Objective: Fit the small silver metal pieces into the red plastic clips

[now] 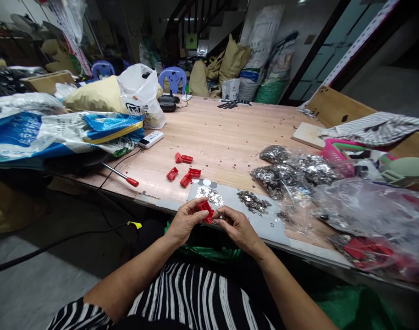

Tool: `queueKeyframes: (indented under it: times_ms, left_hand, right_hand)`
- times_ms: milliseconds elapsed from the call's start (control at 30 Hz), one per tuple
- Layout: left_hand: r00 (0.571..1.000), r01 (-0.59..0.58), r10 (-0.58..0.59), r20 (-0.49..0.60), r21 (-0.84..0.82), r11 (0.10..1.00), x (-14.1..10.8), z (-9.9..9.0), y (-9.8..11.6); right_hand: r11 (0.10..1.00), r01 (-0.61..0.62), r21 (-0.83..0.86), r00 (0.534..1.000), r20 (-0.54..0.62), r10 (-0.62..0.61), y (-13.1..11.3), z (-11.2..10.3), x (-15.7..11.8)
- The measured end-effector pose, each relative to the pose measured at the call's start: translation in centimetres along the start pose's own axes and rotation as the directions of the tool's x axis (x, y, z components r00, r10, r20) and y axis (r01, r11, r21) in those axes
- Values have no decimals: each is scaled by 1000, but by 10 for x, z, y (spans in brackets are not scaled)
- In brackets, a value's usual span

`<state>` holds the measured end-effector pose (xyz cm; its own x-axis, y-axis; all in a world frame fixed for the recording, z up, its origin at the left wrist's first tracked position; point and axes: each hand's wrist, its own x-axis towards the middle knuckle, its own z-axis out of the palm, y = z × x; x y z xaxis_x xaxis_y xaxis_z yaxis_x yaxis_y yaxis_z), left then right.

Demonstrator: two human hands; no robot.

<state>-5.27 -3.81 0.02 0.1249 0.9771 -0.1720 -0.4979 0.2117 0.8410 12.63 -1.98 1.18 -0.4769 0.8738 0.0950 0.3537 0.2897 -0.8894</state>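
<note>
At the table's front edge, my left hand [185,221] is closed on a red plastic housing [206,211], its hollow side showing. My right hand [239,225] pinches a small dark metal piece [224,217], its thin tip close to the housing; its exact kind is too small to make out. Just beyond lie a pile of shiny silver metal bits [209,195] and a darker pile of small metal parts [253,202], both on a grey sheet [230,201]. Several more red housings [186,179] rest on the table to the left.
Bags of metal parts [276,178] and a large clear plastic bag [371,211] crowd the right side, near a pink basket [336,158]. On the left are a red-tipped metal lever [131,181], a white device with a cable [151,139] and blue-white sacks [58,133].
</note>
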Motion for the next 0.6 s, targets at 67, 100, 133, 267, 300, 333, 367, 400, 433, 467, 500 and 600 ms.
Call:
queueKeyframes:
  times_ms: [67, 100, 133, 267, 300, 333, 367, 400, 433, 467, 500, 600]
  left_hand:
    - [1000, -9, 8, 14, 16, 1000, 0, -1, -1]
    - [1000, -7, 6, 23, 15, 1000, 0, -1, -1]
    - [1000, 0, 0, 28, 8, 1000, 0, -1, -1]
    - [998, 46, -43, 49, -53, 998, -2, 0, 0]
    - [997, 55, -51, 56, -63, 996, -2, 1, 0]
    - [996, 60, -56, 63, -68, 996, -2, 1, 0]
    - [996, 62, -58, 65, -65, 996, -2, 1, 0]
    - [996, 62, -58, 63, -57, 996, -2, 1, -1]
    - [997, 58, -55, 59, -46, 997, -2, 1, -2]
    - [997, 52, -50, 53, -34, 998, -1, 1, -2]
    - [998, 44, -43, 49, -22, 999, -1, 0, -3]
    - [999, 21, -22, 49, 19, 1000, 0, -2, -6]
  right_hand:
    - [999, 41, -19, 999, -15, -41, 0, 1, -1]
    - [999, 47, -18, 999, -17, -48, -1, 0, -2]
    - [999, 42, -11, 999, -15, -42, -1, 0, -2]
    - [998, -7, 58, 1000, 21, 6, 0, -3, -3]
    - [997, -5, 77, 1000, 29, 3, 1, -3, -3]
    - [996, -1, 91, 999, 34, -2, 1, -4, -3]
    - [995, 4, 96, 999, 36, -7, 2, -4, -3]
    - [996, 6, 93, 999, 34, -9, 3, -4, -4]
    - [996, 0, 84, 1000, 31, -3, 4, -3, -4]
    - [997, -11, 74, 1000, 27, 9, 5, -2, -5]
    - [998, -24, 66, 999, 24, 23, 6, -2, -6]
    - [997, -42, 60, 999, 9, 42, 8, -1, -7]
